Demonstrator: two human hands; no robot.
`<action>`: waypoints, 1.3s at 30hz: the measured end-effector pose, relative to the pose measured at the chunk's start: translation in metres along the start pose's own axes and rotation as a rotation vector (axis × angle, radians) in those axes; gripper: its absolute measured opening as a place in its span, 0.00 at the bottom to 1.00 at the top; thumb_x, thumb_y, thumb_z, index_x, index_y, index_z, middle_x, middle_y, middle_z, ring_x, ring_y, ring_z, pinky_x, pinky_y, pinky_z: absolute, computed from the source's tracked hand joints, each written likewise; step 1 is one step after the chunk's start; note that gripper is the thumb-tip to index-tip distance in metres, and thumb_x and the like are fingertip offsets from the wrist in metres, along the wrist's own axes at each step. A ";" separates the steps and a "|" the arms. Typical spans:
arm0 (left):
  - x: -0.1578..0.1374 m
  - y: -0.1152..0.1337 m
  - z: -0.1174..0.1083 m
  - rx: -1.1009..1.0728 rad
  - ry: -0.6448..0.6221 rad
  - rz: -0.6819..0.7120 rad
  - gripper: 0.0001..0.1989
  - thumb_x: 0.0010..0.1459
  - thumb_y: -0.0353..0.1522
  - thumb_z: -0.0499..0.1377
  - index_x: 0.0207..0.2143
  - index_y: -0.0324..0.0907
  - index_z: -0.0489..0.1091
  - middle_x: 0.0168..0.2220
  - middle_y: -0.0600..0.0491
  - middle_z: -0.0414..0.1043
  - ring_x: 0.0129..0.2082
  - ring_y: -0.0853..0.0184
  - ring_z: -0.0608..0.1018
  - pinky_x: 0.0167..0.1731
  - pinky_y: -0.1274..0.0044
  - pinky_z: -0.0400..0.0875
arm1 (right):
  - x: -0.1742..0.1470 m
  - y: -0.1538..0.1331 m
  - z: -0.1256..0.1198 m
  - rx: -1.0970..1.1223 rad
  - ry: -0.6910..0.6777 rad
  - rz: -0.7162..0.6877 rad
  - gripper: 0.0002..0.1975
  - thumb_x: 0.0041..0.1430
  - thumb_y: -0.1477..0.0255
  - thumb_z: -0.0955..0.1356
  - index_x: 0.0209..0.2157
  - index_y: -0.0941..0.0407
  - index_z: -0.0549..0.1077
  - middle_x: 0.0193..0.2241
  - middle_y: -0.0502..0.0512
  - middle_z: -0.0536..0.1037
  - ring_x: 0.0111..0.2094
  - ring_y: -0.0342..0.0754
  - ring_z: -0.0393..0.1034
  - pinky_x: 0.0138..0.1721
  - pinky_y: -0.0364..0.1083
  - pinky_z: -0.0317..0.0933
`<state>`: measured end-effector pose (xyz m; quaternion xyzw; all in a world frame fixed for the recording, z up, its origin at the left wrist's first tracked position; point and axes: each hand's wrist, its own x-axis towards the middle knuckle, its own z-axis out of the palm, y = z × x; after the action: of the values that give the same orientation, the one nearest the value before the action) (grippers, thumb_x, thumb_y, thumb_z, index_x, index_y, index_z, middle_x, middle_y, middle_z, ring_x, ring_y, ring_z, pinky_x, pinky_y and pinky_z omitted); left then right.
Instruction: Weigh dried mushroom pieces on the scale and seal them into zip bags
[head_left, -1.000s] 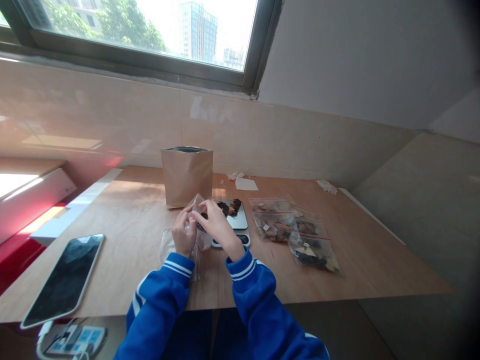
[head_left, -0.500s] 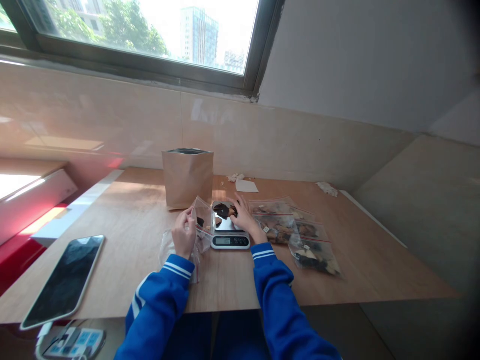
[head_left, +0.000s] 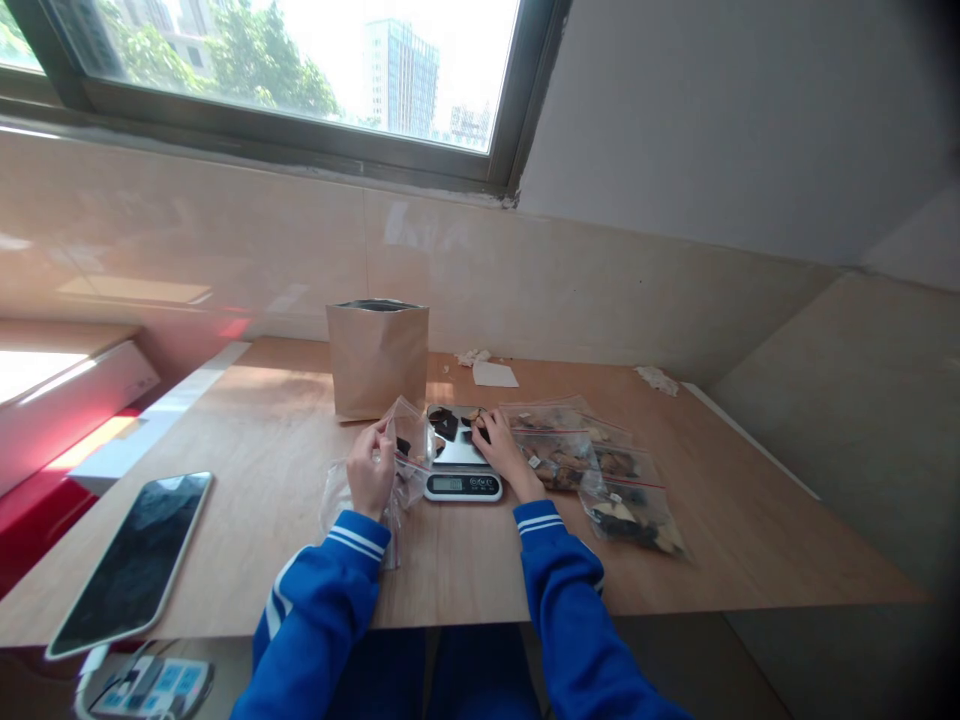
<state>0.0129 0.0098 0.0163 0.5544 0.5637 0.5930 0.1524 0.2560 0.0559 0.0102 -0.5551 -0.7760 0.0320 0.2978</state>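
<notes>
My left hand (head_left: pixel 370 470) pinches the rim of a clear zip bag (head_left: pixel 405 425), which leans open beside the scale with a few dark and tan pieces inside. A small digital kitchen scale (head_left: pixel 463 486) stands in front of me. Flat dark pieces (head_left: pixel 444 423) lie on its metal plate. My right hand (head_left: pixel 501 448) is at the plate's right side, its curled fingers on a dark, tan-edged piece (head_left: pixel 478 432); the fingertips partly hide it. More clear plastic bags (head_left: pixel 337 492) lie flat under my left wrist.
Filled zip bags (head_left: pixel 630 510) lie to the right of the scale. A brown paper pouch (head_left: pixel 379 365) stands open behind it. At the left lies a tablet (head_left: pixel 131 565) near a power strip (head_left: pixel 154 685). White paper (head_left: pixel 495 375) and crumpled tissue (head_left: pixel 656 380) lie toward the back.
My right hand has shifted right and slightly toward me over the scale plate, uncovering the dark pieces at its left. My left hand keeps its hold on the bag.
</notes>
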 end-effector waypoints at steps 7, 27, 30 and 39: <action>0.000 0.000 0.000 0.010 -0.003 -0.009 0.13 0.60 0.34 0.49 0.35 0.40 0.73 0.38 0.48 0.77 0.38 0.62 0.77 0.41 0.72 0.69 | 0.001 -0.006 -0.009 0.024 -0.010 0.004 0.09 0.64 0.70 0.60 0.38 0.57 0.70 0.36 0.57 0.68 0.42 0.52 0.65 0.47 0.50 0.61; 0.001 0.000 0.001 0.003 -0.002 0.039 0.12 0.60 0.35 0.50 0.34 0.41 0.72 0.40 0.47 0.77 0.40 0.61 0.77 0.43 0.71 0.70 | 0.029 -0.114 -0.046 0.699 -0.135 0.141 0.13 0.59 0.63 0.61 0.28 0.57 0.69 0.26 0.49 0.72 0.27 0.43 0.65 0.29 0.40 0.58; 0.001 -0.001 0.001 -0.008 -0.009 0.043 0.13 0.60 0.34 0.50 0.37 0.41 0.73 0.42 0.47 0.77 0.42 0.61 0.77 0.44 0.70 0.70 | 0.034 -0.128 -0.048 0.624 -0.396 0.073 0.13 0.58 0.66 0.63 0.24 0.57 0.70 0.23 0.48 0.72 0.25 0.41 0.64 0.27 0.39 0.56; -0.001 0.001 0.002 -0.023 -0.002 0.038 0.14 0.61 0.35 0.50 0.37 0.39 0.73 0.41 0.46 0.77 0.40 0.61 0.77 0.42 0.71 0.70 | 0.041 -0.144 -0.037 0.334 -0.318 0.045 0.12 0.59 0.65 0.67 0.26 0.56 0.71 0.24 0.50 0.74 0.26 0.44 0.67 0.27 0.41 0.55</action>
<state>0.0154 0.0099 0.0162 0.5638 0.5461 0.6016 0.1482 0.1444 0.0264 0.1130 -0.5033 -0.7845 0.2535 0.2588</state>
